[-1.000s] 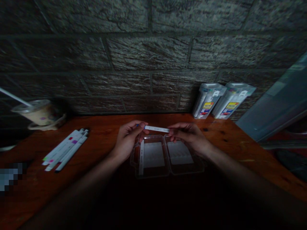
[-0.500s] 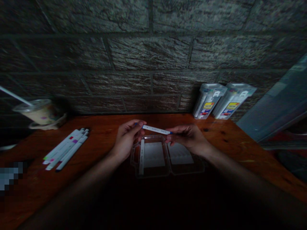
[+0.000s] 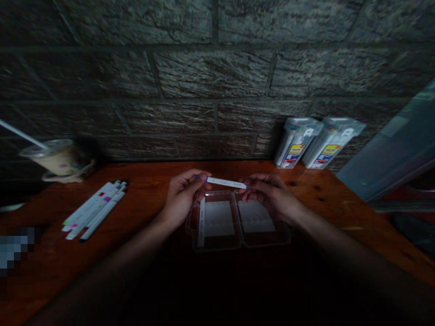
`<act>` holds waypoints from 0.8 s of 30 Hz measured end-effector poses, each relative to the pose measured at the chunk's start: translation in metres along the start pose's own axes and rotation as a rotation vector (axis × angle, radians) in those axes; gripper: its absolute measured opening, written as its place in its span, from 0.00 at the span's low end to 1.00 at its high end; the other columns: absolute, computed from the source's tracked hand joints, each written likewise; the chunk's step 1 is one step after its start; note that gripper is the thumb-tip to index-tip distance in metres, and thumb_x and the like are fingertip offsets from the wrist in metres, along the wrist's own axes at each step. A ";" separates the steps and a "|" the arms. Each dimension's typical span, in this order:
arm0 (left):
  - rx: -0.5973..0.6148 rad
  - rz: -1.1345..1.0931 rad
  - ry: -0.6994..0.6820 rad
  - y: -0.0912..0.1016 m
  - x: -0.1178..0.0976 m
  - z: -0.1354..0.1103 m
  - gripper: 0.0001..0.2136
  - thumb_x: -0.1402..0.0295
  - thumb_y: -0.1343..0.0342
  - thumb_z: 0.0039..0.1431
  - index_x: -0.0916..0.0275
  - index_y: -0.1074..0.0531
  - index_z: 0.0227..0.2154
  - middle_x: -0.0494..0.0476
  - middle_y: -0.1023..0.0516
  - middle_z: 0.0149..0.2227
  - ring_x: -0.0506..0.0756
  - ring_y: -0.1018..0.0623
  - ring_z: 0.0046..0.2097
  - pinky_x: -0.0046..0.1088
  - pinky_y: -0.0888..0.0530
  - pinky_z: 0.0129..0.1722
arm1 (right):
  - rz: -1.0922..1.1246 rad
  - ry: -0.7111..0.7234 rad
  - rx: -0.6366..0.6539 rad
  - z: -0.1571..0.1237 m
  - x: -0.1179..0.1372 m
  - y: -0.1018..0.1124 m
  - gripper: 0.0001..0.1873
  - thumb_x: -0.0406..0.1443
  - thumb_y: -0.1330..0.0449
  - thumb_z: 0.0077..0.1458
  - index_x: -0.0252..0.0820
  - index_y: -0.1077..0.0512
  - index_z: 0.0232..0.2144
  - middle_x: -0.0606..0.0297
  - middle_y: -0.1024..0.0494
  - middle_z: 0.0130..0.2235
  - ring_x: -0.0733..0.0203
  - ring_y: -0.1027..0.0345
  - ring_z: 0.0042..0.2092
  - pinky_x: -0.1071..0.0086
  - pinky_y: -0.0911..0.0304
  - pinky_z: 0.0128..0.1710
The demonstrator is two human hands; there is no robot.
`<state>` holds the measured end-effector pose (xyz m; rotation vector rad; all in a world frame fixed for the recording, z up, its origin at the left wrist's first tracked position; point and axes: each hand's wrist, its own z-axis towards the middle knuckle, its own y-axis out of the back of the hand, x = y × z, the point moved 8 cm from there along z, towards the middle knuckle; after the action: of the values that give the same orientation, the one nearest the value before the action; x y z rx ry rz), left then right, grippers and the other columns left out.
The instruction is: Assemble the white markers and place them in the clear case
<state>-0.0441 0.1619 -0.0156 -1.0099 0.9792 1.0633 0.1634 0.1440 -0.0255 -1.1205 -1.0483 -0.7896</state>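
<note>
I hold a white marker with blue ends [image 3: 226, 183] level between both hands, above an open clear plastic case [image 3: 238, 240] on the wooden table. My left hand [image 3: 181, 199] pinches the marker's left end with thumb and fingers. My right hand [image 3: 270, 195] pinches its right end. Another white marker [image 3: 201, 221] lies along the left side of the case's left half. The scene is dim.
Several white markers [image 3: 93, 211] lie in a row at the left. A lidded cup with a straw [image 3: 56, 159] stands at the far left by the brick wall. Two closed marker cases [image 3: 314, 142] lean against the wall at the right. A grey slanted panel [image 3: 390, 149] is further right.
The marker tilted slightly down to the right half a second ago and is now nearly level again. Both hands stay pinched on its ends above the case.
</note>
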 end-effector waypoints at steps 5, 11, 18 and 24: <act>-0.014 -0.006 0.020 0.002 0.001 0.001 0.08 0.63 0.35 0.59 0.63 0.18 0.36 0.54 0.20 0.26 0.46 0.31 0.21 0.23 0.37 0.21 | -0.033 0.005 -0.008 -0.001 0.002 -0.001 0.08 0.38 0.25 0.49 0.40 0.16 0.32 0.62 0.15 0.30 0.65 0.24 0.28 0.72 0.28 0.31; 0.001 0.010 0.005 -0.001 -0.001 -0.001 0.08 0.64 0.35 0.59 0.63 0.18 0.36 0.55 0.19 0.26 0.47 0.32 0.21 0.24 0.37 0.22 | -0.110 0.006 -0.033 0.000 0.002 0.002 0.09 0.40 0.27 0.52 0.40 0.18 0.29 0.62 0.16 0.28 0.66 0.26 0.26 0.71 0.30 0.28; -0.002 -0.006 0.024 0.001 0.002 0.001 0.08 0.63 0.34 0.59 0.62 0.17 0.36 0.55 0.19 0.27 0.46 0.32 0.21 0.23 0.38 0.21 | -0.059 0.015 -0.017 0.000 0.001 0.003 0.08 0.37 0.27 0.51 0.39 0.16 0.34 0.60 0.15 0.30 0.64 0.24 0.28 0.70 0.29 0.30; -0.005 -0.006 0.024 0.001 0.001 0.000 0.09 0.63 0.34 0.59 0.63 0.17 0.37 0.55 0.19 0.27 0.46 0.31 0.21 0.23 0.37 0.22 | -0.113 0.032 -0.018 -0.001 0.001 0.006 0.11 0.38 0.26 0.51 0.39 0.16 0.36 0.60 0.14 0.31 0.63 0.23 0.29 0.70 0.30 0.28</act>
<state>-0.0448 0.1625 -0.0168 -1.0315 0.9932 1.0517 0.1700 0.1443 -0.0267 -1.0672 -1.0866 -0.9056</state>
